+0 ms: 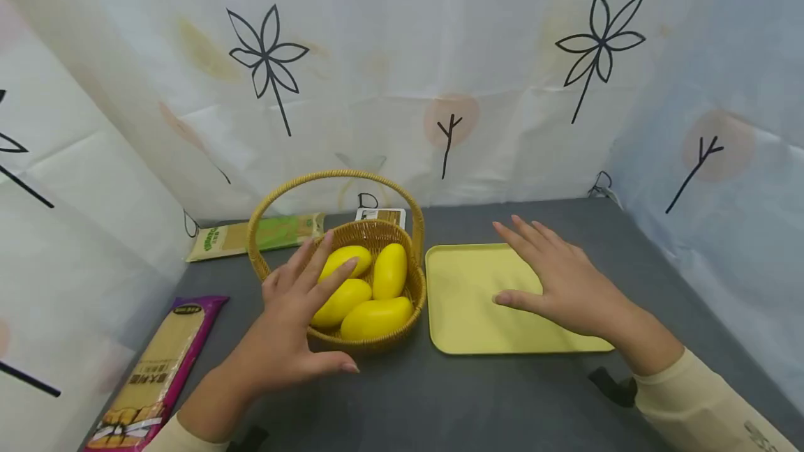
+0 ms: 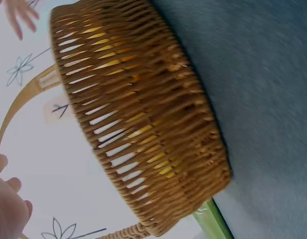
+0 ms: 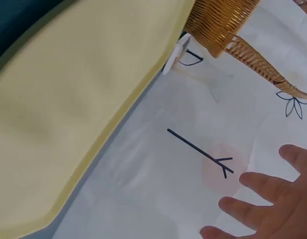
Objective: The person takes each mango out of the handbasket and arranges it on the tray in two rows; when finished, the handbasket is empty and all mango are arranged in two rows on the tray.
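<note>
A wicker basket with a tall arched handle holds several smooth yellow mangoes. My left hand hovers at the basket's near left side with fingers spread, hiding part of its rim, and grips nothing. In the left wrist view, the woven side of the basket fills the middle, with yellow showing through the gaps. To the right lies a flat pale yellow tray. Above its right part my right hand is held with fingers extended and nothing in it.
A purple-edged packet of noodles lies along the table's left side. Behind the basket are a green and tan packet and a small white-edged card or pack. Patterned cloth hangs behind the grey table and at both sides.
</note>
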Demonstrator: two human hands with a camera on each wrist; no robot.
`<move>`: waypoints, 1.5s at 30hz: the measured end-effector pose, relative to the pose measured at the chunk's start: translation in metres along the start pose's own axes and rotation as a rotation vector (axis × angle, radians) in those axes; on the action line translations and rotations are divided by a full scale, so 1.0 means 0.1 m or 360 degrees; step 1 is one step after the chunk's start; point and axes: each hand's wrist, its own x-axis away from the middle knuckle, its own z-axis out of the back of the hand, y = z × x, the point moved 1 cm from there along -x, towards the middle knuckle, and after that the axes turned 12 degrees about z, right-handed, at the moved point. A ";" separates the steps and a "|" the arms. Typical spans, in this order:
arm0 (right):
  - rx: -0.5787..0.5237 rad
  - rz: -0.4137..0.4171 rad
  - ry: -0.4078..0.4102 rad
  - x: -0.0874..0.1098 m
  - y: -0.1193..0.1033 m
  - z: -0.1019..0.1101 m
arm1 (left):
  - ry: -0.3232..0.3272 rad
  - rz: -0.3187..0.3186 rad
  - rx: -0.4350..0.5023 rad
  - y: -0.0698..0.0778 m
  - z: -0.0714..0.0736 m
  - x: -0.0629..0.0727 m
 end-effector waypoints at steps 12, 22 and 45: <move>-0.0635 0.0340 0.0151 -0.17 -0.09 -0.02 | 0.0825 -0.0346 0.0840 -0.08 0.15 -0.06; -0.0931 0.0560 0.0225 -0.41 -0.30 -0.18 | 0.0762 -0.0085 0.1701 -0.70 0.03 0.02; -0.1542 0.0563 0.0117 -0.93 -0.76 -0.55 | -0.0013 0.0496 0.1920 -1.49 -0.52 0.21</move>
